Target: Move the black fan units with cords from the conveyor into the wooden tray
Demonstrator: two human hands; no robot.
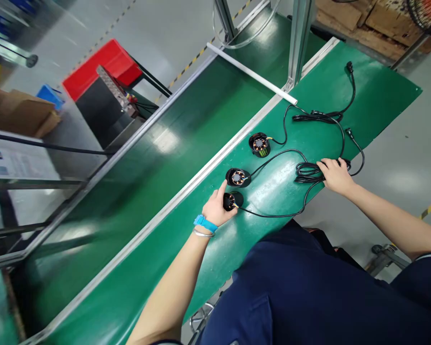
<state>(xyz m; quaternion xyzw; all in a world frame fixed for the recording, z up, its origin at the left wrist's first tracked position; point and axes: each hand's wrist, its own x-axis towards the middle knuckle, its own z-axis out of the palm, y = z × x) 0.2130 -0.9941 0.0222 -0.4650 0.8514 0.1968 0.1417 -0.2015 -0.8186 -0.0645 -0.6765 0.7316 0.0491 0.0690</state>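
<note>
Three round black housings with a ring of copper-coloured parts and thin wires inside sit on the green work surface. My left hand point(217, 208) has its thumb and fingers around the nearest black housing point(234, 199), its index finger reaching the edge of the middle housing point(238, 178). The far housing point(260, 144) stands apart, untouched. Each has a black cable leading right. Over a bundled black cable point(307, 171), my right hand point(335, 176) lies with its fingers curled onto the loops. Another cable bundle point(321, 116) with a plug point(349, 67) rests farther back.
A green conveyor belt point(187, 129) runs beside the work surface behind a pale rail point(197, 179). A white bar point(251, 73) crosses it near a metal post point(297, 43). A red bin point(104, 67) and cardboard boxes point(19, 112) stand to the left.
</note>
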